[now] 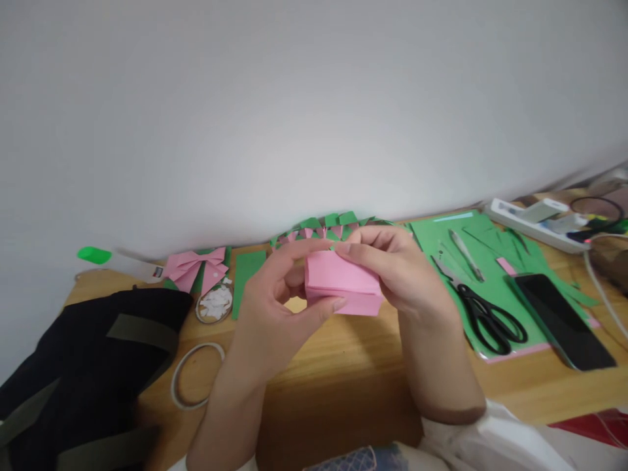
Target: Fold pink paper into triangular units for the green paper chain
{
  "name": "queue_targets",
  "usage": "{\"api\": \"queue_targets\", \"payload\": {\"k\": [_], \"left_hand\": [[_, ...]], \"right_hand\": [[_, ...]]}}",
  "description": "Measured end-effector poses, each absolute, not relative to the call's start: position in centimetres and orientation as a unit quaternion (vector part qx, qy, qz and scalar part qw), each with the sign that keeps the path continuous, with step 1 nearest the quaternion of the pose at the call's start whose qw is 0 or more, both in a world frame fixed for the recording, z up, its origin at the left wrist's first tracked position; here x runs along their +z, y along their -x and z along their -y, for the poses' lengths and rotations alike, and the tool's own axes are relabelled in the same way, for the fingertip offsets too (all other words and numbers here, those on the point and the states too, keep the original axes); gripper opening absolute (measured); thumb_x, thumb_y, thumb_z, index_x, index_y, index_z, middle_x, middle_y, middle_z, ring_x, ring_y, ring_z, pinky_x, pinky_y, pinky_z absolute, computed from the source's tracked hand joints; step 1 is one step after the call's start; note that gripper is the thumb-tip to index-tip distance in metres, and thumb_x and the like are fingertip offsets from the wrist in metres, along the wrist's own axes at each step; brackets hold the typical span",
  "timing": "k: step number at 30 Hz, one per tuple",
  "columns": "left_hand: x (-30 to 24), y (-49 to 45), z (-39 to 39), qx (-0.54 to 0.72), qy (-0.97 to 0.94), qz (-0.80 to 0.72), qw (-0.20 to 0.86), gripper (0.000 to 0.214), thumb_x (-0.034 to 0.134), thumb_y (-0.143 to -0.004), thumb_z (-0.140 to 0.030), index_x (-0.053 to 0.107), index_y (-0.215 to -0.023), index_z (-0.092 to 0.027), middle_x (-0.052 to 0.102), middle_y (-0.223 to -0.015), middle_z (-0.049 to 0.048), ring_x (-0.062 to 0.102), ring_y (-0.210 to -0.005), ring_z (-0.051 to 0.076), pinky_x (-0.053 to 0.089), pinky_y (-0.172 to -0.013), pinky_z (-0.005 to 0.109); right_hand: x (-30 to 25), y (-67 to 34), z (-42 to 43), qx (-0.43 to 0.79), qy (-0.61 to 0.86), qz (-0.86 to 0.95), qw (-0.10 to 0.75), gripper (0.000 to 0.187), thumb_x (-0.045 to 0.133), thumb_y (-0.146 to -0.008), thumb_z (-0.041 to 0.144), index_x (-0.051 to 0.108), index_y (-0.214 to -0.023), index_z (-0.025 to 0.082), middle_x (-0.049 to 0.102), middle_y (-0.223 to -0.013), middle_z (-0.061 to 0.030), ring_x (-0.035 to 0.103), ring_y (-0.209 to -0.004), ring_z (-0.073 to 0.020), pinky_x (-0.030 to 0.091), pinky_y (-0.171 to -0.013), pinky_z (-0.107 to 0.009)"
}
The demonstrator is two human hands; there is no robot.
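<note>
A small folded pink paper box [343,282] is held up above the wooden table, between both hands. My left hand [279,301] grips its left side, thumb on the lower front face and index finger along the top edge. My right hand [397,265] pinches the upper right edge, thumb in front and fingers curled behind. A tiny bit of green shows at the top edge between the fingertips. Behind the hands lie green and pink folded paper pieces [324,229], partly hidden.
On the right, black-handled scissors [483,311], a craft knife [466,254] and a phone [564,320] lie over green paper [441,232]. A power strip [534,219] stands behind. To the left are a paper bow [199,268], tape roll [196,376] and dark cloth bag [98,353].
</note>
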State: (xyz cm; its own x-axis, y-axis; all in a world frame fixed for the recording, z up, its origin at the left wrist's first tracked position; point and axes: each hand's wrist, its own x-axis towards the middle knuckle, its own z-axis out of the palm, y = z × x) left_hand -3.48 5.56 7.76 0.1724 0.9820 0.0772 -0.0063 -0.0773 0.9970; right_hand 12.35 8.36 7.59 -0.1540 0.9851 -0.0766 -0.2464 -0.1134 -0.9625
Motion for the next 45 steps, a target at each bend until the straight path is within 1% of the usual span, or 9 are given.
{"api": "queue_targets", "payload": {"k": [6,9,12,20,23,30,33,36,45], "left_hand": [[8.0,3.4,-5.5,0.490,-0.513,-0.446,0.545,0.054,0.077,-0.069,-0.008,0.062,-0.117,-0.028,0.075,-0.080,-0.0028,0.069,-0.068,0.013,0.053,-0.059,0.020],[7.7,3.5,-5.8,0.493,-0.506,-0.435,0.558,0.060,0.076,-0.072,-0.009,0.056,-0.125,-0.029,0.076,-0.082,-0.0018,0.071,-0.072,0.015,0.055,-0.062,0.022],[7.3,3.8,-6.0,0.487,-0.509,-0.417,0.574,0.064,0.075,-0.073,-0.008,0.052,-0.129,-0.029,0.076,-0.080,-0.0023,0.070,-0.071,0.013,0.055,-0.065,0.022],[7.9,4.0,-5.8,0.482,-0.469,-0.400,0.623,0.060,0.078,-0.075,-0.014,0.054,-0.129,-0.027,0.076,-0.078,-0.0011,0.070,-0.070,0.014,0.055,-0.063,0.023],[7.8,3.9,-6.2,0.544,-0.427,-0.395,0.605,0.049,0.081,-0.072,-0.015,0.060,-0.116,-0.024,0.075,-0.072,-0.0022,0.067,-0.061,0.011,0.053,-0.056,0.019],[7.3,4.1,-7.0,0.638,-0.365,-0.382,0.560,0.044,0.084,-0.071,-0.022,0.061,-0.108,-0.024,0.069,-0.063,-0.0079,0.059,-0.045,0.007,0.048,-0.042,0.015],[7.5,4.1,-7.0,0.637,-0.365,-0.385,0.559,0.039,0.084,-0.070,-0.023,0.062,-0.102,-0.023,0.062,-0.057,-0.0099,0.053,-0.040,0.006,0.042,-0.036,0.014],[7.5,4.1,-7.1,0.637,-0.378,-0.395,0.543,0.037,0.085,-0.068,-0.024,0.063,-0.098,-0.021,0.063,-0.057,-0.0090,0.048,-0.038,0.005,0.037,-0.034,0.014],[7.6,3.8,-6.5,0.634,-0.408,-0.430,0.496,0.024,0.078,-0.073,-0.018,0.066,-0.093,-0.022,0.070,-0.062,-0.0059,0.047,-0.042,0.004,0.035,-0.040,0.015]], "right_hand": [[8.0,-13.2,-7.9,0.585,0.382,0.524,0.488,0.016,0.074,-0.077,0.030,0.068,-0.089,0.020,0.064,-0.078,0.0016,0.057,-0.065,-0.0097,0.046,-0.056,-0.021],[8.1,-13.9,-7.4,0.517,0.377,0.613,0.462,0.050,0.084,-0.066,0.021,0.064,-0.112,0.025,0.066,-0.101,-0.0004,0.063,-0.087,-0.0145,0.053,-0.071,-0.024],[8.1,-14.1,-6.9,0.433,0.401,0.662,0.462,0.057,0.082,-0.068,0.015,0.061,-0.119,0.026,0.064,-0.111,-0.0017,0.062,-0.100,-0.0159,0.052,-0.078,-0.025],[8.1,-13.2,-7.0,0.394,0.421,0.582,0.573,0.003,0.067,-0.085,0.019,0.070,-0.085,0.021,0.065,-0.071,0.0021,0.056,-0.057,-0.0085,0.046,-0.048,-0.020],[8.1,-13.2,-6.9,0.358,0.427,0.570,0.604,0.005,0.067,-0.085,0.019,0.070,-0.081,0.021,0.058,-0.059,0.0051,0.050,-0.049,-0.0072,0.044,-0.044,-0.019],[8.4,-12.8,-6.2,0.368,0.450,0.563,0.588,0.015,0.072,-0.083,0.025,0.072,-0.097,0.025,0.067,-0.072,0.0025,0.058,-0.052,-0.0095,0.050,-0.046,-0.022],[8.6,-12.8,-6.2,0.429,0.436,0.532,0.585,0.031,0.066,-0.084,0.053,0.072,-0.098,0.026,0.070,-0.075,-0.0019,0.063,-0.060,-0.0158,0.052,-0.051,-0.027],[8.5,-13.2,-6.4,0.531,0.366,0.512,0.566,0.063,0.037,-0.087,0.075,0.074,-0.095,0.024,0.071,-0.074,-0.0067,0.064,-0.062,-0.0211,0.051,-0.052,-0.034],[8.5,-13.4,-5.9,0.517,0.378,0.583,0.500,0.034,0.072,-0.077,0.058,0.076,-0.092,0.027,0.065,-0.069,-0.0009,0.057,-0.061,-0.0142,0.050,-0.057,-0.027]]}}
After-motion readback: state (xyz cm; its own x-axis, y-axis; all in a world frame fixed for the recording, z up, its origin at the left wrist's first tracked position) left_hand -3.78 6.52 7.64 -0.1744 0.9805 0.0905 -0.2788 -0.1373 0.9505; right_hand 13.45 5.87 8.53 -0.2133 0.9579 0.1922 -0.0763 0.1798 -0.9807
